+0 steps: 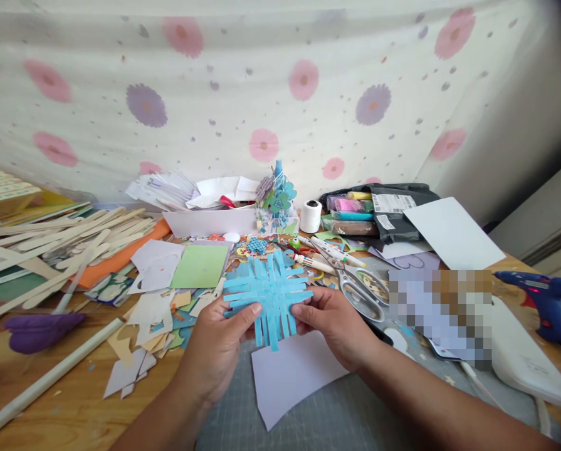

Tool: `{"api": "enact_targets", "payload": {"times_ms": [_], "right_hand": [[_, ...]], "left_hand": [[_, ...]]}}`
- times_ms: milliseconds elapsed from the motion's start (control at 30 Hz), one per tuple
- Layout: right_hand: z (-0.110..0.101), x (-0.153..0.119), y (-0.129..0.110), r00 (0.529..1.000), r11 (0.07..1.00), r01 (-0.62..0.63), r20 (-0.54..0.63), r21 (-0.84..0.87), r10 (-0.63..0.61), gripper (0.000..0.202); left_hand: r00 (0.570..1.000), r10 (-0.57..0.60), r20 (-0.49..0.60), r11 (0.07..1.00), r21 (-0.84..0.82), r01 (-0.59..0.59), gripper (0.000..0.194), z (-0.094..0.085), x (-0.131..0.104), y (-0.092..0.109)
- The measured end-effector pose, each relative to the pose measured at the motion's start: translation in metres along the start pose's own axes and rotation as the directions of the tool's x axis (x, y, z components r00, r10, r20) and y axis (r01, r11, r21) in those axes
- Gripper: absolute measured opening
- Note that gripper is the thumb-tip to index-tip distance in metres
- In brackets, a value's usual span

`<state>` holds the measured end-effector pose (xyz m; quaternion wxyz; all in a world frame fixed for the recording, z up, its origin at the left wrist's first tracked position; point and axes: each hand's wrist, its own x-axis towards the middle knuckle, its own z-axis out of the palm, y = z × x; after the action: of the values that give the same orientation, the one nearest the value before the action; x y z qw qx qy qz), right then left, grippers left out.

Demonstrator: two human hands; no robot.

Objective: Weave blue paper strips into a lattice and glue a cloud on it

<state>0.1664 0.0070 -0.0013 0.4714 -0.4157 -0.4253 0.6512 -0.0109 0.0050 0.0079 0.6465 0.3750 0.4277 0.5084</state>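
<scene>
Between my two hands is a piece of woven blue paper strips [273,294], with loose strip ends sticking out on all sides. My left hand [219,335] pinches its left part, thumb on top and fingers underneath. On the right side my right hand [330,316] grips it the same way. Below it, a lilac paper sheet [294,376] with a curved edge lies on the grey cutting mat [261,426]. A pair of scissors [358,291] rests just beyond my right hand. A small blue woven piece [256,245] lies behind the held one.
Craft sticks [92,241] and paper scraps [155,313] spread over the left side, near a white rod [49,382]. At the back stand a thread spool [311,217] and a black bag [402,210]. A blue glue gun [543,300] is at the far right.
</scene>
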Motion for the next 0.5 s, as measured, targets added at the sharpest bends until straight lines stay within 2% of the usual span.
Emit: {"api": "enact_targets", "payload": {"times_ms": [167, 367, 500], "right_hand": [[-0.0052, 0.0012, -0.0004, 0.998, 0.996, 0.046, 0.041, -0.079, -0.043, 0.038], [-0.0022, 0.0023, 0.0046, 0.997, 0.992, 0.074, 0.018, -0.105, -0.072, 0.046], [-0.0021, 0.0022, 0.0021, 0.994, 0.99, 0.108, 0.027, -0.088, -0.106, 0.046]], "left_hand": [[0.997, 0.058, -0.05, 0.994, 0.093, -0.053, 0.032, -0.0026, 0.0017, -0.0018], [0.994, 0.071, -0.085, 0.995, 0.083, -0.064, 0.034, 0.0009, 0.0013, -0.0044], [0.999, 0.049, -0.007, 0.998, -0.025, -0.049, 0.032, 0.0024, -0.0017, -0.0005]]}}
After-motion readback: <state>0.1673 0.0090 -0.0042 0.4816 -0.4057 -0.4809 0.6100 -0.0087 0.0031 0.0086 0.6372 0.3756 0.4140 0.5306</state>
